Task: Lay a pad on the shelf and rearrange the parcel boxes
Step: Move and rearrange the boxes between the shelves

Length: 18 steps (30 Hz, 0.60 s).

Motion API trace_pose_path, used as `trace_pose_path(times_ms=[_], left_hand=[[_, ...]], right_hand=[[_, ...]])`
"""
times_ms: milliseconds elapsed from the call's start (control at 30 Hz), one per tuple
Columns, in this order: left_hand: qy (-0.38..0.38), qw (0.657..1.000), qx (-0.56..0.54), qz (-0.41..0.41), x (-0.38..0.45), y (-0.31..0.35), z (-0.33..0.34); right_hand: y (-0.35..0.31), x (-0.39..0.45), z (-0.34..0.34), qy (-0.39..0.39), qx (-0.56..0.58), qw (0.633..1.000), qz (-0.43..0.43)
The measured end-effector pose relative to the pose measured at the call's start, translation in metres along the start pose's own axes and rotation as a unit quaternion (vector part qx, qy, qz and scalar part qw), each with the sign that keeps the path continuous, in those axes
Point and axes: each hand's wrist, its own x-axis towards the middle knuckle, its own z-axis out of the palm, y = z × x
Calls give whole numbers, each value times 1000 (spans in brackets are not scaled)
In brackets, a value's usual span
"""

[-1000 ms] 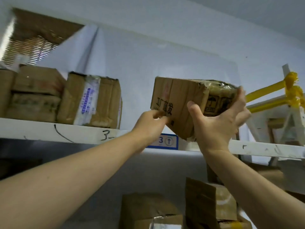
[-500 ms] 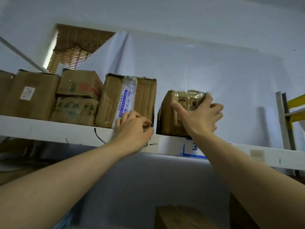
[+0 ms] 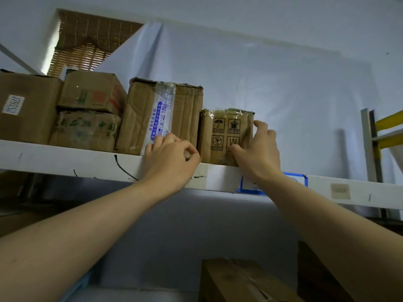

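Since half a second back, the small parcel box (image 3: 225, 136) has turned its symbol-printed face outward and now sits flat on the shelf (image 3: 65, 158), close against the right side of the taller taped box (image 3: 161, 116). The right hand (image 3: 257, 149) has shifted lower on that small box, thumb across the front near its bottom corner and fingertips curled round its right edge, so it grips the box from the right. The left hand (image 3: 170, 158) rests at the shelf lip just left of the small box, fingers curled loosely with nothing visibly held (its fingertips touch the taped box's lower front). The small box stands taller than wide, its right side free, so any further nudge toward the taped box falls to the right hand. A second earlier the box was tilted in both hands, off the shelf.
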Motion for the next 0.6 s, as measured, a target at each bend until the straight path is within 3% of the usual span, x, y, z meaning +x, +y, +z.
trace_pose_path(times_ms=[67, 200, 300, 367, 433, 500, 533, 600], left_hand=[[52, 998, -26, 11, -8, 3, 4], [135, 982, -50, 120, -41, 10, 19], [126, 970, -78, 195, -77, 16, 37], [77, 971, -118, 195, -103, 14, 55], [-24, 982, -151, 110, -130, 9, 80], [-157, 972, -163, -61, -155, 1, 109], [-229, 943, -175, -165, -165, -2, 120], [-339, 844, -242, -337, -183, -1, 135]], right_hand=[[4, -11, -4, 73, 0, 997, -38], [29, -46, -15, 184, 15, 976, -113], [60, -78, -24, 199, 11, 969, -144], [83, -100, -28, 189, 3, 968, -167], [109, -124, -32, 150, -14, 975, -166], [135, -147, -33, 72, -41, 991, -104], [149, -158, -33, 24, -61, 996, -53], [178, -176, -28, -51, -98, 992, 65]])
